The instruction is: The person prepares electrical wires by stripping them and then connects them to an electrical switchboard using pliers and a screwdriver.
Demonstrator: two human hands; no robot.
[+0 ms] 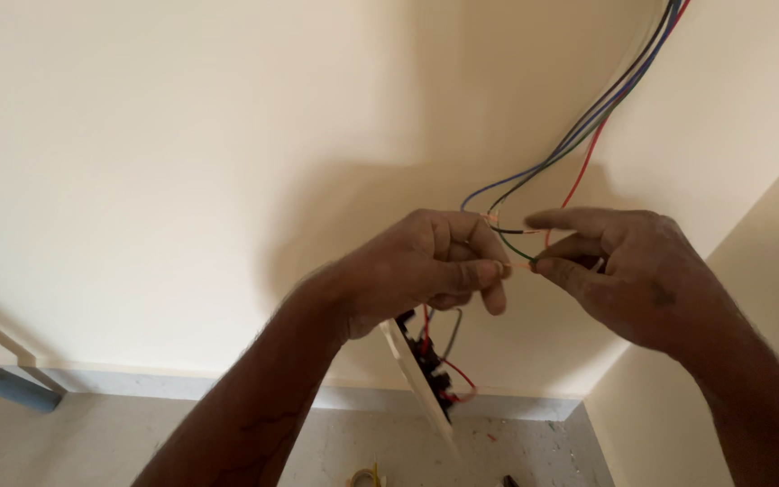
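My left hand point(426, 271) is closed, its thumb and fingers pinching the bare copper end of a thin wire point(517, 264). My right hand point(619, 271) pinches the same wire's other side, forefinger stretched out above. A bundle of wires point(588, 122), blue, green, black and red, runs down the cream wall from the top right to my fingers. A white switch plate point(416, 374) hangs edge-on below my left hand, with black switch backs and red and grey wires on its rear.
Cream walls point(182, 135) meet in a corner at the right. A grey skirting strip point(182, 386) runs along the wall's foot above a speckled grey floor. A small yellow object point(367, 476) and a dark tool tip point(509, 481) lie on the floor.
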